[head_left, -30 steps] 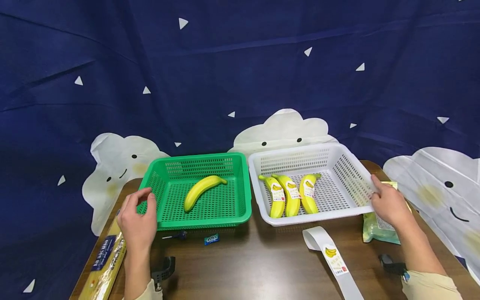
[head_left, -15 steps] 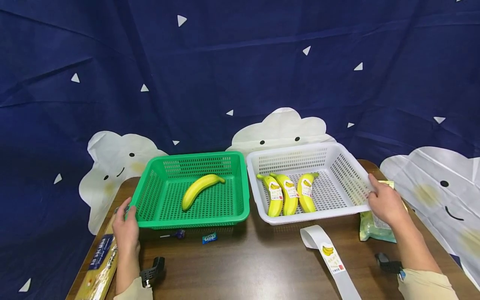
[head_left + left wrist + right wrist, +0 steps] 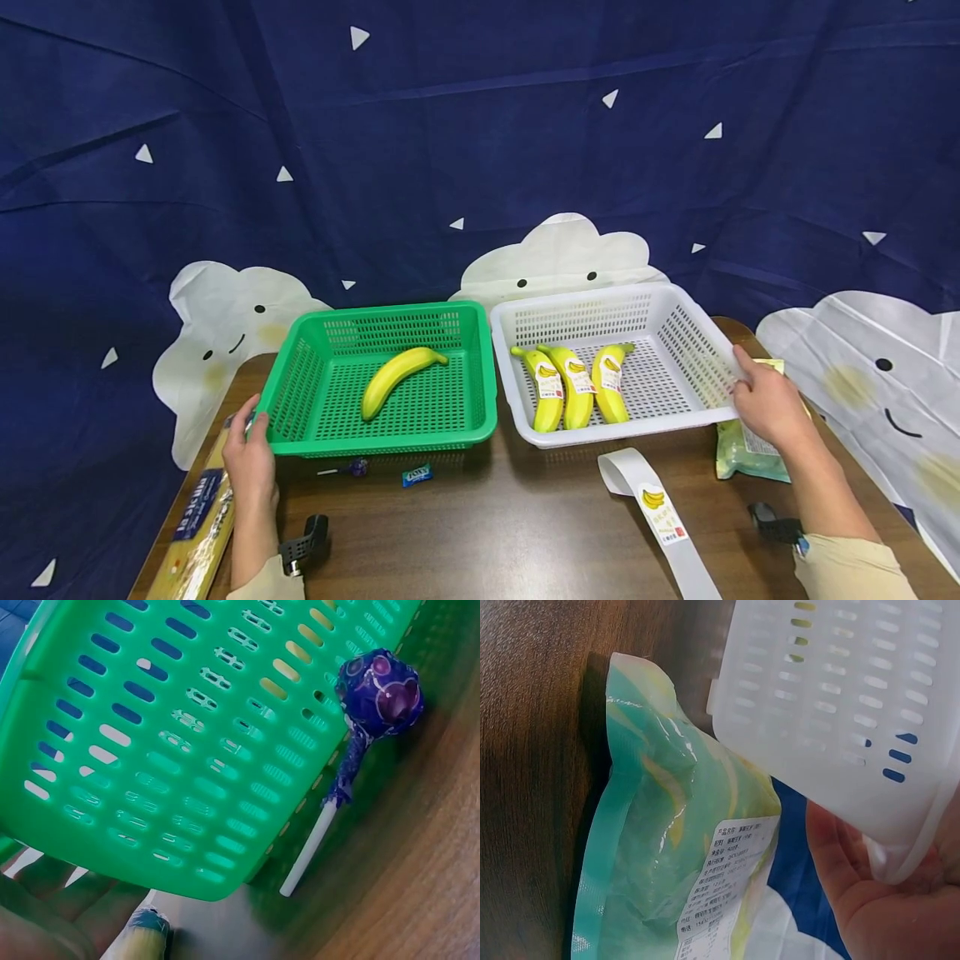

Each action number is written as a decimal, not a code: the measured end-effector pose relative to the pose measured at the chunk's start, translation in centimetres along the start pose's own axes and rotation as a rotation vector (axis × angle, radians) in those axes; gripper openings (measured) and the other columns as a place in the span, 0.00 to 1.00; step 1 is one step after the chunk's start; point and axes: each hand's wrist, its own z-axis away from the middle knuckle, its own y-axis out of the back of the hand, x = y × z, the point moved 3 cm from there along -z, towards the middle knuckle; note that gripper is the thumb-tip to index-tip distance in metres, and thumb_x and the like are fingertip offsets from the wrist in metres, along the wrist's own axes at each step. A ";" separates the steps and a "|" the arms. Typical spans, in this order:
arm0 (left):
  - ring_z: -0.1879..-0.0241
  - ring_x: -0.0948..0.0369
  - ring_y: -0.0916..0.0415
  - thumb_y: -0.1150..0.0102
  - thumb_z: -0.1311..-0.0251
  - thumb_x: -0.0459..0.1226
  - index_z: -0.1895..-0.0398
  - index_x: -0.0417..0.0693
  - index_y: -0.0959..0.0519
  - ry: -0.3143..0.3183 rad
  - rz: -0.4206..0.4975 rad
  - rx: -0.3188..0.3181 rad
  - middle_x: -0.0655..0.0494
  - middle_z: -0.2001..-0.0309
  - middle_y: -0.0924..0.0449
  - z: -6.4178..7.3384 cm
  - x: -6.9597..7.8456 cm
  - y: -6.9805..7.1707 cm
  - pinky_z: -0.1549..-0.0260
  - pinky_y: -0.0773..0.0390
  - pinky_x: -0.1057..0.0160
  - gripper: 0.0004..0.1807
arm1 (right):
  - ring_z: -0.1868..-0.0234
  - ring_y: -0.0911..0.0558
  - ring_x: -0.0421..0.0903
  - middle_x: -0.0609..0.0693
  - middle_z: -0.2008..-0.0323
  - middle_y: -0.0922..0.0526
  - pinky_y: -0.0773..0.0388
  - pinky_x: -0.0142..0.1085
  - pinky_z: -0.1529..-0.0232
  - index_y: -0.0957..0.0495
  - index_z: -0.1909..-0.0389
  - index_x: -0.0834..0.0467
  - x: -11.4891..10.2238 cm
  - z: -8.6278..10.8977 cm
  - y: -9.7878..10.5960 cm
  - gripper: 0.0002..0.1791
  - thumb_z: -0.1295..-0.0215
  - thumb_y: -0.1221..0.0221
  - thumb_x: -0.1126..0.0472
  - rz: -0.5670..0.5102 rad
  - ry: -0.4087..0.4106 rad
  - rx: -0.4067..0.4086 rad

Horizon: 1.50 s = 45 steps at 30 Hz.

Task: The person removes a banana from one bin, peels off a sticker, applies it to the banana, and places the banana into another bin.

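In the head view my left hand (image 3: 251, 460) holds the left rim of a green plastic basket (image 3: 390, 440); in the left wrist view its fingers (image 3: 71, 896) reach beneath the rim. One unlabelled banana (image 3: 397, 379) lies inside that basket. My right hand (image 3: 772, 402) grips the right side of a white plastic basket (image 3: 630, 432), its thumb over the rim and fingers (image 3: 840, 862) below. Three bananas (image 3: 576, 390) with banana stickers lie at that basket's left. A strip of sticker backing (image 3: 660, 521) bearing one banana label curls on the table in front.
A purple-wrapped lollipop (image 3: 379, 694) and a blue wrapped candy (image 3: 417, 475) lie before the green basket. Packaged spaghetti (image 3: 197, 529) lies along the table's left edge. A green plastic pouch (image 3: 667, 825) sits beneath my right hand. A dark blue cloth (image 3: 420, 150) hangs behind.
My left hand has moved left and down from over the green basket's front-left corner to its rim. My right hand stays on the white basket. The bananas lie as before.
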 end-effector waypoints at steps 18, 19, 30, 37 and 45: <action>0.38 0.54 0.40 0.58 0.27 0.47 0.31 0.59 0.34 0.009 0.017 -0.018 0.52 0.32 0.40 -0.3 0.3 -0.1 0.38 0.41 0.51 0.23 | 0.46 0.36 0.75 0.81 0.44 0.38 0.40 0.65 0.52 0.48 0.32 0.74 -0.5 0.1 0.6 0.33 0.33 0.52 0.63 -0.021 0.011 -0.038; 0.38 0.55 0.40 0.59 0.27 0.47 0.31 0.59 0.34 0.012 0.018 -0.021 0.52 0.32 0.40 -0.3 0.3 -0.2 0.38 0.41 0.51 0.23 | 0.45 0.37 0.75 0.81 0.44 0.38 0.41 0.65 0.51 0.45 0.33 0.74 -0.8 0.1 0.8 0.32 0.33 0.51 0.62 -0.014 0.009 -0.008; 0.37 0.53 0.41 0.59 0.27 0.47 0.31 0.62 0.33 0.014 0.027 -0.014 0.51 0.32 0.40 -0.3 0.3 0.3 0.37 0.42 0.49 0.22 | 0.41 0.32 0.66 0.67 0.44 0.28 0.39 0.59 0.44 0.27 0.42 0.65 -11.6 -1.8 1.1 0.22 0.32 0.45 0.57 -0.027 0.264 0.048; 0.37 0.54 0.40 0.59 0.27 0.47 0.31 0.59 0.34 0.013 0.028 -0.014 0.51 0.33 0.39 -0.3 0.0 0.4 0.37 0.41 0.50 0.23 | 0.44 0.26 0.58 0.57 0.44 0.24 0.33 0.54 0.45 0.26 0.41 0.60 -20.3 -3.5 -0.5 0.21 0.32 0.43 0.57 -0.085 0.431 -0.117; 0.38 0.53 0.39 0.58 0.27 0.47 0.31 0.59 0.34 0.006 0.027 -0.028 0.50 0.33 0.39 0.0 -0.1 0.2 0.40 0.39 0.50 0.23 | 0.51 0.21 0.52 0.54 0.48 0.21 0.27 0.46 0.49 0.24 0.43 0.61 -28.3 -6.8 -3.4 0.20 0.32 0.45 0.58 -0.073 0.594 -0.278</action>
